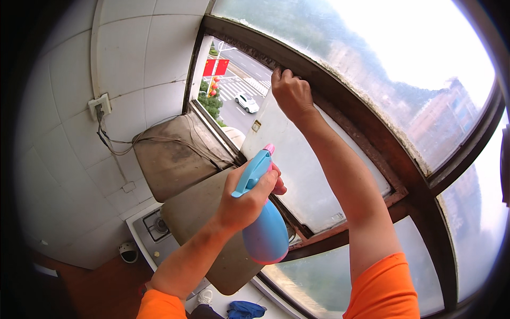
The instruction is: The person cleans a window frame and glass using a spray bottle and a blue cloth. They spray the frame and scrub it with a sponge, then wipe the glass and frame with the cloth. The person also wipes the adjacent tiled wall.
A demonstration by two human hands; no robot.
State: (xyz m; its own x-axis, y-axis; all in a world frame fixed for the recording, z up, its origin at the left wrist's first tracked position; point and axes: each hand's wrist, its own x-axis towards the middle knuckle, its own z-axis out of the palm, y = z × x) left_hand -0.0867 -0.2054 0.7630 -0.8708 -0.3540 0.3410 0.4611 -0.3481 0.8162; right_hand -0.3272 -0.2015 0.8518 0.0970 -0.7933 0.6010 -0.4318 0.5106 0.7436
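Observation:
My left hand (249, 195) is wrapped around the neck of a blue and pink spray bottle (266, 235), below its light-blue trigger head (253, 171) and pink nozzle (269, 148). The bottle hangs nearly upright in front of the window. Higher up, my right hand (293, 93) has its fingers curled against the lower edge of the dark window frame (326, 81); the fingertips are partly hidden. Below that hand is a whitish window panel (297, 159) with a small latch fitting (256, 126). Left of it, an opening looks down on a street.
Two grimy brown panels (175, 159) (211, 215) stand over a gas stove (157, 227). Cables (171, 138) run from a wall socket (99, 105) across one panel. A white shoe (205, 297) and blue fabric (246, 309) are on the white surface below. Frosted panes (358, 67) continue above.

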